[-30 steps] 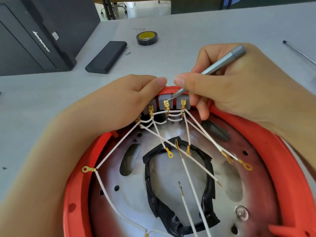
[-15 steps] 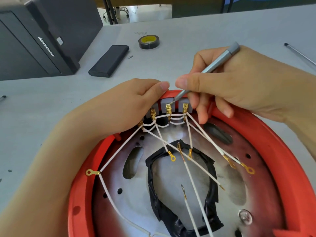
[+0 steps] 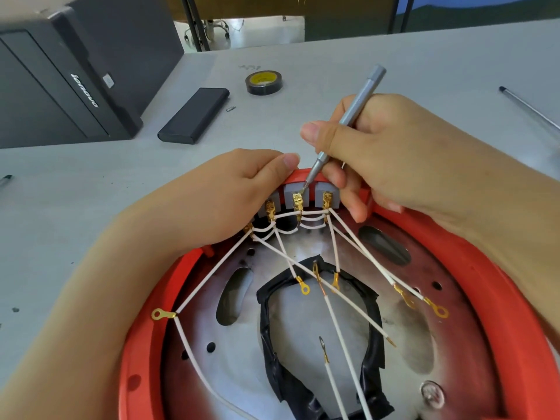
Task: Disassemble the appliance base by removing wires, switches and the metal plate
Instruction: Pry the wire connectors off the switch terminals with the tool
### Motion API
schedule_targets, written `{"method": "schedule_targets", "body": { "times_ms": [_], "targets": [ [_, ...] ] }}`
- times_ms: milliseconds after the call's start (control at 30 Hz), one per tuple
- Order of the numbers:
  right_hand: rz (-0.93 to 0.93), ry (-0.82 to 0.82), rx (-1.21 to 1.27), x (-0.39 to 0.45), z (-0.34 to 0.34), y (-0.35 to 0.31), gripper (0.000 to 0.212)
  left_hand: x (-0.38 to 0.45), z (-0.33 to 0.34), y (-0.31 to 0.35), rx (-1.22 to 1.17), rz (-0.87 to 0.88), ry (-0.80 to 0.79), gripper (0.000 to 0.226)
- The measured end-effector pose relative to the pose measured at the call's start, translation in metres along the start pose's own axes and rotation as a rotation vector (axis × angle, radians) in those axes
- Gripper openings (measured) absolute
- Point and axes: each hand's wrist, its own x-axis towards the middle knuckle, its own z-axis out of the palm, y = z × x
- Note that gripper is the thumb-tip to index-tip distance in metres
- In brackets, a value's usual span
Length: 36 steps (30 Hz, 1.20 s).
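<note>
The right hand point(image 3: 394, 165) pinches a slim grey precision screwdriver point(image 3: 345, 125) like a pen, thumb and fingers curled round the shaft, the grip low so the tip lands just below its fingertips on the brass spade connector point(image 3: 298, 201) of the middle grey switch point(image 3: 295, 195); that looks like a prying hold, meant to lever the connector off its tab. Right beside it, thumbs nearly meeting, the left hand point(image 3: 230, 195) curls over the red rim of the appliance base point(image 3: 515, 313) and clamps on the switch bank, apparently bracing it so the push of the tool doesn't shift the work. Below both hands the white wires point(image 3: 285, 256) fan toward the person, their gold ring terminals point(image 3: 160, 314) already loose and lying free over the metal plate point(image 3: 194, 374), which sits inside the base with black tape point(image 3: 303, 398) round its centre opening and a screw point(image 3: 431, 393) holding it nearer the right forearm. Beyond the hands, well apart on the grey table point(image 3: 91, 207), lie a roll of tape point(image 3: 263, 83), a black slab-shaped case point(image 3: 194, 115) and a black computer tower point(image 3: 60, 80). Wires first, I'd judge; switches and plate are not yet out.
</note>
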Motion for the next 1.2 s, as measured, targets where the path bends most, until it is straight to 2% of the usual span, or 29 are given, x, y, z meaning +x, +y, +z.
{"method": "schedule_targets", "body": {
  "times_ms": [300,533,667,733,833,1067,1200],
  "targets": [
    [-0.086,0.122,0.031,-0.008,0.005,-0.001,0.030,-0.001,0.000,0.001,-0.020,-0.011,0.009,0.051],
    [-0.195,0.118,-0.229,-0.015,0.011,-0.010,0.028,-0.002,-0.001,0.002,-0.005,0.016,-0.009,0.056],
    [-0.247,0.112,-0.321,-0.018,0.011,-0.014,0.029,-0.002,-0.001,0.005,-0.003,0.020,-0.028,0.072],
    [-0.226,0.109,-0.299,-0.015,0.010,-0.013,0.025,-0.002,-0.001,0.005,-0.003,0.020,-0.007,0.064],
    [-0.127,0.059,-0.133,-0.006,0.007,-0.009,0.027,-0.001,0.000,0.004,-0.015,0.003,0.005,0.052],
    [0.028,-0.070,0.088,0.009,0.002,-0.011,0.036,0.001,0.000,0.000,-0.025,-0.003,-0.003,0.050],
    [0.041,-0.041,0.041,0.011,0.003,-0.010,0.036,0.002,0.001,-0.001,-0.028,-0.002,0.004,0.049]
  ]
}}
